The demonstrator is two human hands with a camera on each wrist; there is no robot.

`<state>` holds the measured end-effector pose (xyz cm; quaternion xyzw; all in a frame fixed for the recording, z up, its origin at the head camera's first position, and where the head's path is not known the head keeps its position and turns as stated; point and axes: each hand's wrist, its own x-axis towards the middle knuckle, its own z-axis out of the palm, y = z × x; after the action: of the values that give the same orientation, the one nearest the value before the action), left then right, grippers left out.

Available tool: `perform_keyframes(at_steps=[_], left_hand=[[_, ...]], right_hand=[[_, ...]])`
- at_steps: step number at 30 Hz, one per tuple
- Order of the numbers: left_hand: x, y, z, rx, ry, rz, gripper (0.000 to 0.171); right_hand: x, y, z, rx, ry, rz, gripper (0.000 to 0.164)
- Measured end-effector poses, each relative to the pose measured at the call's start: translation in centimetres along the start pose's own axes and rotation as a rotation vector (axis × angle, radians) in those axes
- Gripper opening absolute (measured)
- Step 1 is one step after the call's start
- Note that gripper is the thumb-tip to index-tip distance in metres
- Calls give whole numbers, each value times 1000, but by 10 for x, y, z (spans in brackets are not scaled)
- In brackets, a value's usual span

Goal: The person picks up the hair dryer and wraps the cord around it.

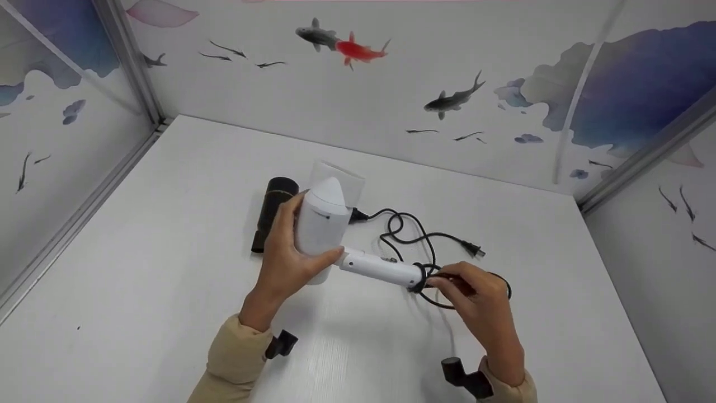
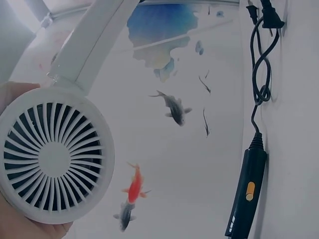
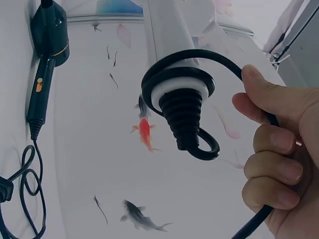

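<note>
My left hand (image 1: 281, 266) grips a white hair dryer (image 1: 320, 232) round its barrel, holding it above the table. In the left wrist view its round slatted air intake (image 2: 55, 162) faces the camera. A wide translucent nozzle (image 1: 349, 182) shows at the dryer's far end. The handle (image 1: 383, 268) points right, toward my right hand (image 1: 475, 294). That hand holds the dryer's black power cord (image 3: 224, 60) between thumb and curled fingers. The cord is looped round the handle's end, by the ribbed black sleeve (image 3: 183, 117).
On the white table (image 1: 168, 224) behind lies a black hair dryer (image 1: 278, 196), partly hidden by my left hand and the white dryer. Its tangled cord (image 1: 411, 240) runs right to a two-pin plug (image 1: 472, 248). Panels painted with fish (image 1: 361, 51) enclose the table.
</note>
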<state>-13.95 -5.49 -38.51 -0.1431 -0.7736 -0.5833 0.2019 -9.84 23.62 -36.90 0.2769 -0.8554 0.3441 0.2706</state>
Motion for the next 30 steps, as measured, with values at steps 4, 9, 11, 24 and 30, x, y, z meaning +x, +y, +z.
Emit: perform_keyframes(at_steps=[4,9,11,24,30], left_hand=[[-1,-1,-1,22,-31,-14,88],[1,0,-2,18,-52,-12,87],[1,0,-3,12,-61,-12,87],[2,-1,-3,-151,-109,-93,86],[2,1,-2,-308,-123,-159,82]], right_hand=[[-1,4,-2,-23,1,32,20],[0,8,-4,-55,26,14,25],[0,9,-4,-43,20,8,24],[-1,13,-4,36,9,-37,27],[-1,8,-1,83,-43,-10,32]])
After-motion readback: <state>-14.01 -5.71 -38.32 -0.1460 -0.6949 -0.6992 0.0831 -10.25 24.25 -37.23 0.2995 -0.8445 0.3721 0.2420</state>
